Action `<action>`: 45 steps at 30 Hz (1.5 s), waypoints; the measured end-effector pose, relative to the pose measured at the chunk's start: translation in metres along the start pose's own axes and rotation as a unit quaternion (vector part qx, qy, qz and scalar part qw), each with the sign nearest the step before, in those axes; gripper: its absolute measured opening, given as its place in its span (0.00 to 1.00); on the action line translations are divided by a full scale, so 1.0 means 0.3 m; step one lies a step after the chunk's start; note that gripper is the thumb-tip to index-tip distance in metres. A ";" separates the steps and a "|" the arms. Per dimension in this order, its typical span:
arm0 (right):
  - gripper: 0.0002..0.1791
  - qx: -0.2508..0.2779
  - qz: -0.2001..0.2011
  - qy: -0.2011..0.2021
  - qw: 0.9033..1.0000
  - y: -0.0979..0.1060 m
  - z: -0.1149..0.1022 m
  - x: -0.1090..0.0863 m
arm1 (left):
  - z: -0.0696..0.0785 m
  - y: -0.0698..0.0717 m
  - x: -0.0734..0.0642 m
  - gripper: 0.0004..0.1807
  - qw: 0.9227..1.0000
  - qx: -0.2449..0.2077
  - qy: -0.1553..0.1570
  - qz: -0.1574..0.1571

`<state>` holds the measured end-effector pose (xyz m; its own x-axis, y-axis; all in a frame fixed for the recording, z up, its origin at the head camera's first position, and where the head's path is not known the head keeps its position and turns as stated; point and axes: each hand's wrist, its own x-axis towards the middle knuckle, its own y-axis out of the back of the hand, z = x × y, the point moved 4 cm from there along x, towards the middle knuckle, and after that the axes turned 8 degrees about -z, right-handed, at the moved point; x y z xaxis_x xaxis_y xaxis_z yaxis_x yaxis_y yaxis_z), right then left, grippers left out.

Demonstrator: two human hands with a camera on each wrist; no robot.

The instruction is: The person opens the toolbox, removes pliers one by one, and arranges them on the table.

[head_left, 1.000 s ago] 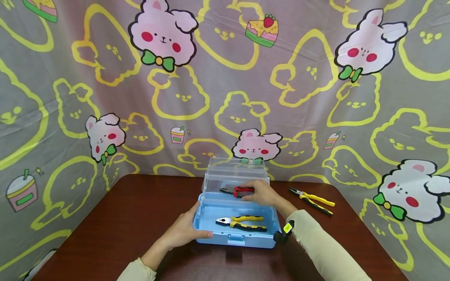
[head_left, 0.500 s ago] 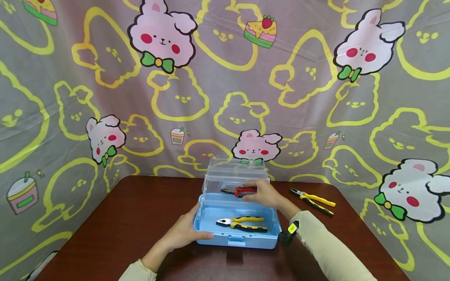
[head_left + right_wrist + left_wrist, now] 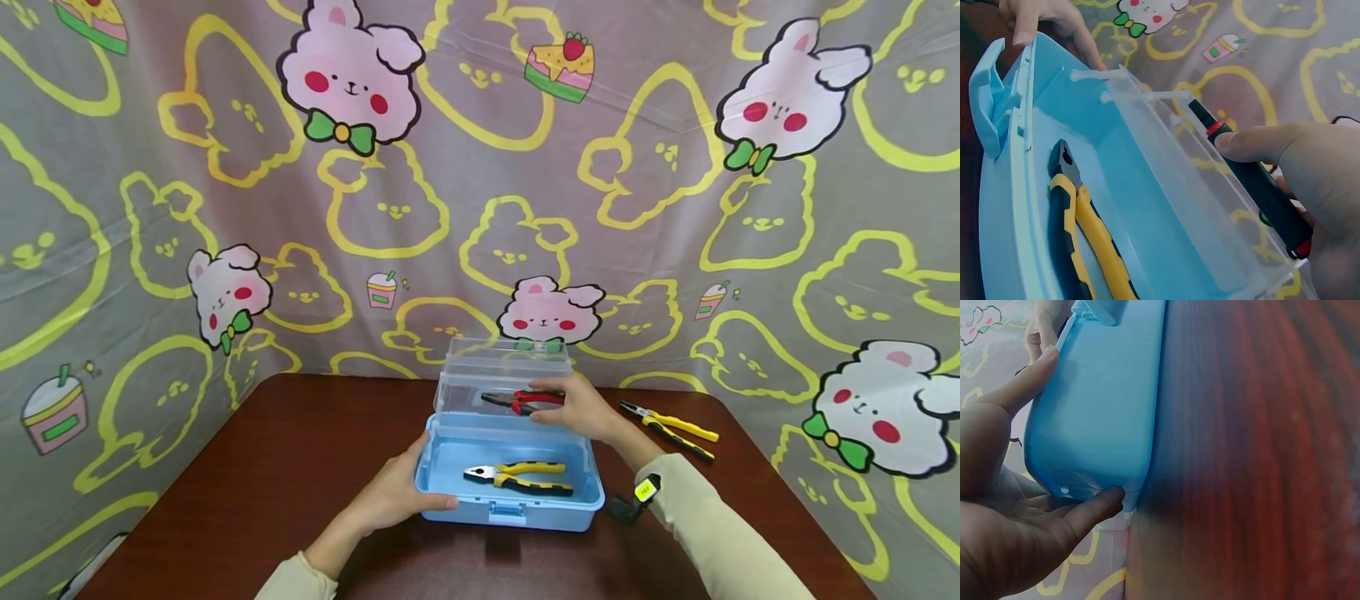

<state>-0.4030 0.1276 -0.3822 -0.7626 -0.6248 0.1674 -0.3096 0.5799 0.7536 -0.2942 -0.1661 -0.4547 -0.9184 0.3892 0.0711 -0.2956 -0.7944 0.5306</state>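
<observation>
A light-blue toolbox [image 3: 465, 511] stands on the table with its transparent lid [image 3: 457, 367] raised at the back. Combination pliers [image 3: 517, 478] with yellow-and-black handles lie on its floor. My left hand [image 3: 393, 492] holds the box's left end, the thumb along the front and the other fingers on the end wall, as the left wrist view shows. Above the back of the box, my right hand [image 3: 585, 408] grips red-and-black pliers [image 3: 517, 402] by the handles, jaws pointing left. In the right wrist view these pliers [image 3: 1260, 187] are seen edge-on, beside the clear tray parts.
More pliers [image 3: 670, 428] with yellow-and-black handles lie on the dark wooden table [image 3: 300, 450], right of the box. A patterned cloth [image 3: 390, 192] hangs behind and at both sides. The box's latch [image 3: 507, 510] hangs at the front.
My right hand has shifted to the right with the red-and-black pliers in its grip. The left hand stays at the box's left end.
</observation>
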 end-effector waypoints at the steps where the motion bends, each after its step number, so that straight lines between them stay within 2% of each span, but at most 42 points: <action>1: 0.32 -0.002 0.002 -0.004 1.000 0.009 0.000 -0.010 | 0.000 0.000 0.001 0.69 1.000 0.000 -0.001 0.000; 7: 0.33 -0.014 0.016 -0.015 1.000 0.060 0.024 -0.069 | 0.004 -0.001 0.005 0.69 1.000 0.003 -0.002 -0.001; 12: 0.33 -0.018 0.047 -0.022 0.999 0.106 0.059 -0.121 | 0.008 -0.002 0.007 0.70 1.000 0.007 -0.007 0.001; 20: 0.33 -0.023 0.102 -0.061 0.993 0.165 0.144 -0.224 | 0.005 0.000 0.005 0.70 1.000 0.003 -0.017 -0.002; 28: 0.33 -0.038 0.137 -0.062 0.988 0.182 0.201 -0.309 | -0.007 0.012 -0.012 0.70 1.000 -0.007 -0.004 0.001; 36: 0.34 -0.008 0.163 -0.093 0.982 0.191 0.271 -0.398 | -0.003 0.002 -0.005 0.71 1.000 0.003 -0.007 -0.003; 45: 0.34 -0.020 0.186 -0.110 0.976 0.196 0.339 -0.453 | -0.008 -0.002 0.005 0.70 1.000 0.000 -0.011 -0.003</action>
<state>-0.3754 0.2998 -0.4253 -0.9230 -0.2451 0.2968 0.0311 0.7211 0.6922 -0.2961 -0.1663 -0.4569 -0.9106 0.4043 0.0852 -0.3020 -0.7921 0.5304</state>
